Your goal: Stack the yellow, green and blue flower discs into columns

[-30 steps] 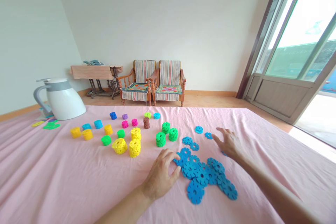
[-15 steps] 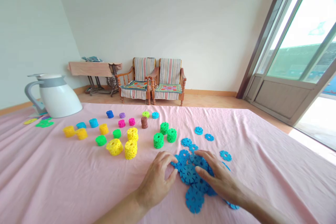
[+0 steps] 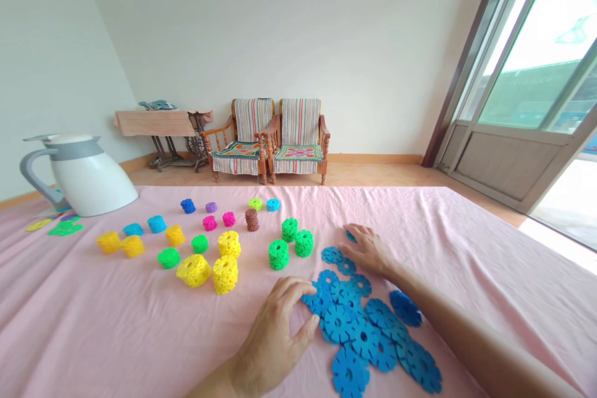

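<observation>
The blue discs (image 3: 353, 328) lie in an overlapping pile on the pink cloth (image 3: 140, 329), mostly between the two forearms; the left hand (image 3: 275, 333) is at the pile's left edge, its grip wide, thumb and fingers parted; the right hand (image 3: 370, 252) reaches over the pile's far side, palm down, grip spread, fingers partly covering one blue disc (image 3: 351, 236); whether they touch it, I cannot tell; three green stacks (image 3: 278, 254) stand close beyond the left hand, crowding the way to the brown stack (image 3: 252, 220); yellow stacks (image 3: 225, 274) and pink stacks (image 3: 228, 219) spread leftward; farther left is a white jug (image 3: 93, 180); two wooden chairs (image 3: 298, 130) stand beyond the cloth.
</observation>
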The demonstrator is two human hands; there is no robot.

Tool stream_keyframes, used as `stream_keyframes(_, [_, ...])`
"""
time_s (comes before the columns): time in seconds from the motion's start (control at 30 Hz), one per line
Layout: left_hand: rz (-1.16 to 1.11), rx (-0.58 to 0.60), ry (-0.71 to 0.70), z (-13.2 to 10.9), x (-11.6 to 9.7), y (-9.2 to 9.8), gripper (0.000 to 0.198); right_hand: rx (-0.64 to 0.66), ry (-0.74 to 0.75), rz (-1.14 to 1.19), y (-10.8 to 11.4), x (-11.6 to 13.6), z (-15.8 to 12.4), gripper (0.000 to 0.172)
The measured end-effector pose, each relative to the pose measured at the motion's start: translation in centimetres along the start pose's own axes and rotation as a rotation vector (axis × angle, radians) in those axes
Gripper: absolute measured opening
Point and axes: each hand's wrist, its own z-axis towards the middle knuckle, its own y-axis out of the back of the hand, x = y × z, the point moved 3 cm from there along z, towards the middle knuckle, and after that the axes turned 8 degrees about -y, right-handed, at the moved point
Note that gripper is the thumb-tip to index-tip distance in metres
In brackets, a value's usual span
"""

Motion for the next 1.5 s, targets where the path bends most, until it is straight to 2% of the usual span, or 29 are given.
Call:
stream_keyframes(0.2, [0.020,0.026,0.024,-0.3,0.5,-0.1,0.043,0.206,0.258,0.123,1.3,5.8,-4.5,0.050])
stream_keyframes(0.37, [-0.001,0.027,0.033,0.0,0.5,-0.1,0.047,0.339,0.303,0.285,2.7,8.9,-7.9,0.045])
stream_keyframes(0.47, [-0.035,0.039,0.050,-0.1,0.3,-0.1,0.052,0.400,0.314,0.381,3.1,9.4,-9.2,0.041])
stream_keyframes(0.57, [-0.034,0.055,0.083,-0.1,0.2,-0.1,0.059,0.345,0.215,0.417,3.5,7.6,-9.2,0.037])
stream_keyframes(0.67, [-0.006,0.070,0.076,-0.1,0.2,-0.1,0.059,0.095,0.057,0.343,4.1,3.2,-8.3,0.033])
stream_keyframes(0.73, [0.006,0.076,0.049,-0.1,0.2,-0.1,0.059,-0.103,-0.013,0.245,4.5,-0.3,-8.1,0.036])
stream_keyframes(0.83, [0.017,0.084,0.028,-0.2,0.2,-0.2,0.060,-0.163,-0.113,0.101,4.3,-4.3,-9.2,0.044])
stream_keyframes(0.9, [0.028,0.096,0.031,-0.2,0.2,-0.2,0.059,-0.128,-0.084,0.084,3.8,-5.0,-10.6,0.047])
stream_keyframes(1.0, [0.041,0.116,0.034,-0.2,-0.1,-0.1,0.054,-0.090,-0.047,0.076,2.6,-3.4,-12.5,0.050])
stream_keyframes(1.17, [0.024,0.099,0.038,-0.1,-0.7,0.2,0.048,0.056,0.122,0.089,0.7,2.0,-13.2,0.051])
stream_keyframes(1.37, [0.018,0.055,0.028,-0.2,-0.4,0.3,0.047,0.158,0.275,0.235,1.0,7.3,-12.6,0.050])
stream_keyframes(1.43, [0.029,0.060,0.033,-0.2,-0.1,0.2,0.048,0.202,0.290,0.284,1.4,7.9,-11.7,0.044])
stream_keyframes(1.5, [0.045,0.073,0.042,-0.2,0.0,0.2,0.051,0.178,0.239,0.276,1.7,6.9,-9.9,0.037])
